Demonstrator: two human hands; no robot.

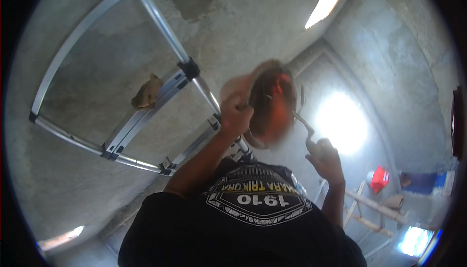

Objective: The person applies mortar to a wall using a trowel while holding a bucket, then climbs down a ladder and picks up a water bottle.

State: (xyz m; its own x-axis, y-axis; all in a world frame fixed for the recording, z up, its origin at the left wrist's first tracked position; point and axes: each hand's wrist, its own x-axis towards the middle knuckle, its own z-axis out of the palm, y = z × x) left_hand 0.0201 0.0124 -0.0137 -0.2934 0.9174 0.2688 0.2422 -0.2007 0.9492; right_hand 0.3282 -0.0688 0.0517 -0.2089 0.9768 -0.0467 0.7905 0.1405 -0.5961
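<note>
A blurred orange round container [272, 106], dark inside, is gripped at its left rim by my left hand [235, 117], fingers curled over it. My right hand [325, 161] is closed on the handle of a metal trowel [308, 130], whose bent neck rises toward the container's right side; its blade is hard to make out. Just left of the container stands an aluminium ladder [165, 32], with a crumpled brown piece [146, 93] resting on one of its steps.
Rough grey concrete surfaces [214, 33] surround me, with bright openings [323, 2] at upper right and both lower corners. At lower right are a wooden frame [379, 211], a red-and-white bucket [378, 179] and a blue object [422, 183]. The ladder fills much of the left.
</note>
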